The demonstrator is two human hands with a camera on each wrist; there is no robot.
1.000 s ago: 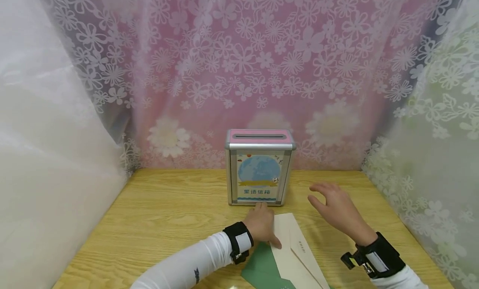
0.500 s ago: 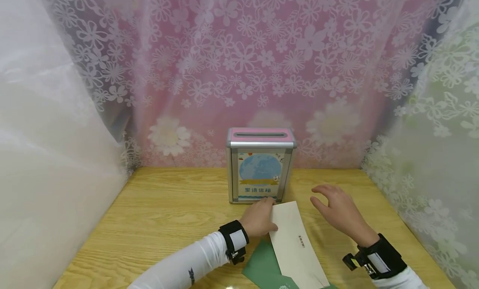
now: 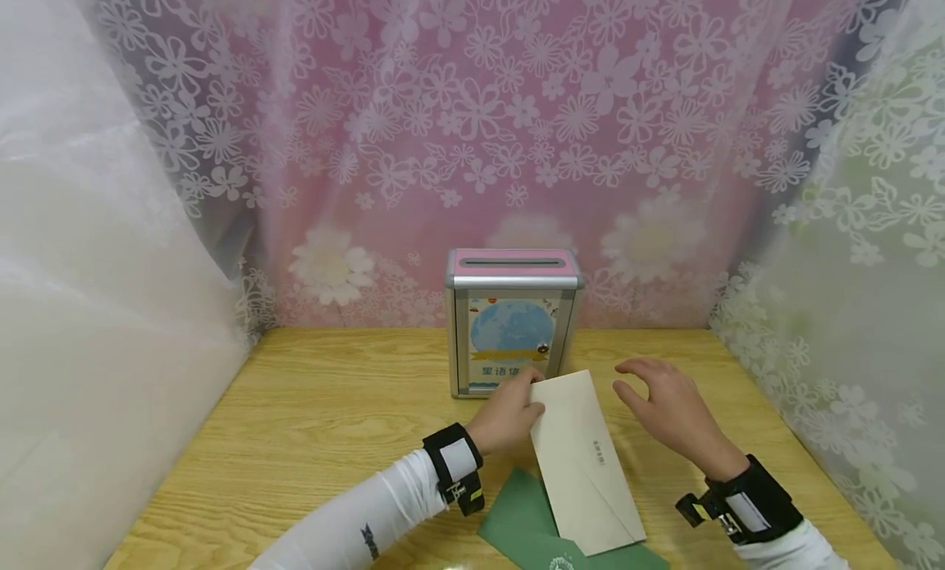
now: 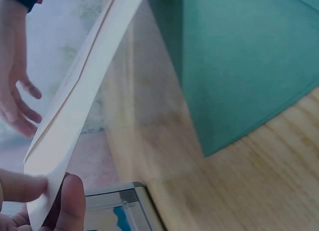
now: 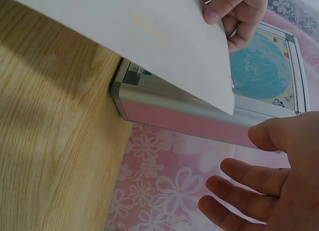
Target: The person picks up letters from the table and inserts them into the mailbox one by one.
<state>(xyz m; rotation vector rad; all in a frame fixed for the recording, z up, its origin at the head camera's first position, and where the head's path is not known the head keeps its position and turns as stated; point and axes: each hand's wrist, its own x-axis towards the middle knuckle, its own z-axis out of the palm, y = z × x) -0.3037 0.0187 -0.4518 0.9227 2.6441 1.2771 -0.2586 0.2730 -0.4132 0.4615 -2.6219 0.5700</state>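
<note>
One cream envelope (image 3: 583, 463) slants over the green envelope (image 3: 517, 508), its far corner pinched by the left hand (image 3: 508, 414). The right hand (image 3: 673, 414) hangs nearby, fingers apart; a light, steady pinch should avoid creases.

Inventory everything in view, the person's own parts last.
Table: 1, yellow wood-grain, beneath.
Slotted box: 1, silver and pink, upright on the table.
Green envelope: 1, green, on the table, front.
Cream envelope: 1, cream, raised, in front of the box.
Curtain: 1, pink, white-flowered, behind the table.
Side sheets: 2, whitish, left and right.
Wrist straps: 2, black, on the wrists.
Sleeves: 2, white, on the forearms.
Left hand: 1, bare, gripping the cream envelope.
Right hand: 1, bare, holding nothing, right of the cream envelope.
</note>
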